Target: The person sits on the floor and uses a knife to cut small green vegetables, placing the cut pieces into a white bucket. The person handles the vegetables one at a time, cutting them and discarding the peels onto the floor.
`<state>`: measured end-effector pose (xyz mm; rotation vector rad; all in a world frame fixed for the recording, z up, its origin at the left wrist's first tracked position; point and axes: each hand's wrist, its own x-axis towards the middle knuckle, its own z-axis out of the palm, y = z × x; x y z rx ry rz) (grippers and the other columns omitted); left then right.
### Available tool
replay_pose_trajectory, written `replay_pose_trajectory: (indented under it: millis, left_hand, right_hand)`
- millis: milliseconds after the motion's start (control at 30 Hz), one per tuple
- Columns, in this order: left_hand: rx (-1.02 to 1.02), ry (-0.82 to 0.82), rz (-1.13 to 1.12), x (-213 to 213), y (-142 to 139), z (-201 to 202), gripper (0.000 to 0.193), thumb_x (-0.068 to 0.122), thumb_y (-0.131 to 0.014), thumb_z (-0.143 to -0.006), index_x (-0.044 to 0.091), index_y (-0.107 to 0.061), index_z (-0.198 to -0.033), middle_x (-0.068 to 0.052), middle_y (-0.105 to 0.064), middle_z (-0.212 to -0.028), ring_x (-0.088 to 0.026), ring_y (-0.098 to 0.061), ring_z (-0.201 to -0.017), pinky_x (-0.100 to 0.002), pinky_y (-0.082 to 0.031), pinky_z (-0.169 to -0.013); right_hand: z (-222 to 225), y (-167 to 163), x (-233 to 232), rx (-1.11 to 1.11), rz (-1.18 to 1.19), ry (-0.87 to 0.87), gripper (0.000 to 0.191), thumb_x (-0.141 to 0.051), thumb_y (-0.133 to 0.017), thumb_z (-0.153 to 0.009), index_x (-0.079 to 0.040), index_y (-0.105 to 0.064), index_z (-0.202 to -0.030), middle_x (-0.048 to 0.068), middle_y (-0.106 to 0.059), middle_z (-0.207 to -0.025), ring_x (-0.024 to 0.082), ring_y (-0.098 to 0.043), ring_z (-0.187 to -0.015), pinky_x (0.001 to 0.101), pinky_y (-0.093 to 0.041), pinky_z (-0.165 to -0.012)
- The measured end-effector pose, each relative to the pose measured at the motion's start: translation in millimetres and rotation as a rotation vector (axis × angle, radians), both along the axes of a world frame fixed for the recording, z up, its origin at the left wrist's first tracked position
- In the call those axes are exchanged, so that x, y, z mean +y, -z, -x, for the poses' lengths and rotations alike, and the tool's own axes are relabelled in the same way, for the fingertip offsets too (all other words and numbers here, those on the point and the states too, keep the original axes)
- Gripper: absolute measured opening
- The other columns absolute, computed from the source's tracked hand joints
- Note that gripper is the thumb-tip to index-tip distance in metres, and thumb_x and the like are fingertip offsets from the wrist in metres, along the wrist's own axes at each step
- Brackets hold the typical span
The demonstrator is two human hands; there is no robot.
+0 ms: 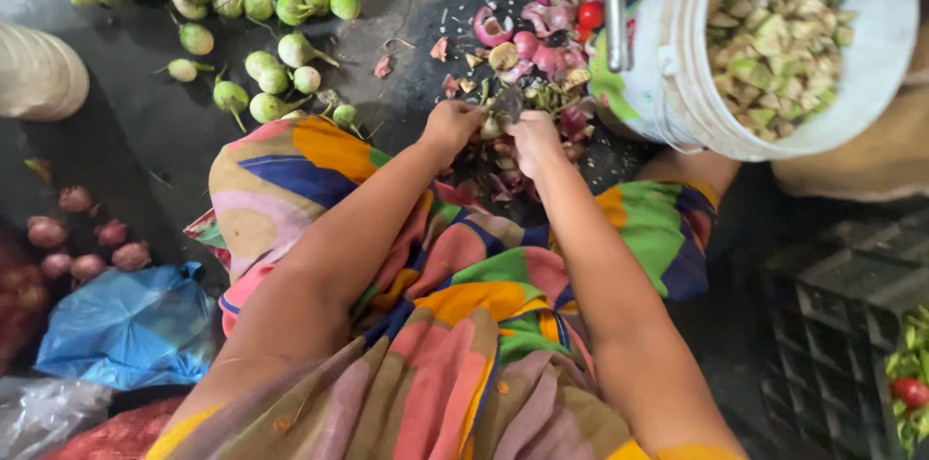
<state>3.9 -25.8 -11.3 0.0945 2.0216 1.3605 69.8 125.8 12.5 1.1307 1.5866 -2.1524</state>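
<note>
A small vegetable piece [492, 127] was pinched between the left hand [451, 124] and right hand [534, 138], just left of the white bucket [668, 83]. Fingers were best kept behind the dark blade [510, 102], the cuts short.

The person wears a loose cloth [464, 325] with big patches of many colours: orange, blue, green, pink, yellow and brown. It covers the lap and both knees. Both arms are bare, with no sleeves showing. The left hand [451, 123] and right hand [534, 139] have no gloves or rings showing.
</note>
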Motion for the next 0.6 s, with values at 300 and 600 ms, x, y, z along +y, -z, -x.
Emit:
replay_pose_trajectory:
  millis: [300,600]
  left_hand:
    - [0.312,-0.215,-0.504,8.3,-21.8,-2.5,0.025,0.016,-0.067,-0.097,-0.002,-0.067,-0.114,-0.007,-0.07,-0.094,-0.013,-0.064,-0.084,-0.031,-0.054,-0.078]
    - [0.244,-0.172,-0.422,11.8,-19.1,1.8,0.023,0.011,-0.063,-0.098,-0.001,-0.063,-0.117,-0.005,-0.071,-0.096,-0.012,-0.065,-0.086,-0.029,-0.054,-0.081]
  right_hand:
    - [12.9,-37.9,3.5,0.358,-0.114,0.094,0.011,-0.008,-0.068,-0.094,-0.003,-0.074,-0.102,0.005,-0.074,-0.093,0.014,-0.068,-0.077,0.0273,-0.053,-0.067]
    - [3.8,-31.5,7.5,0.409,0.06,0.012,0.02,-0.004,-0.067,-0.09,-0.005,-0.069,-0.109,0.002,-0.074,-0.101,0.013,-0.073,-0.09,0.0288,-0.059,-0.079]
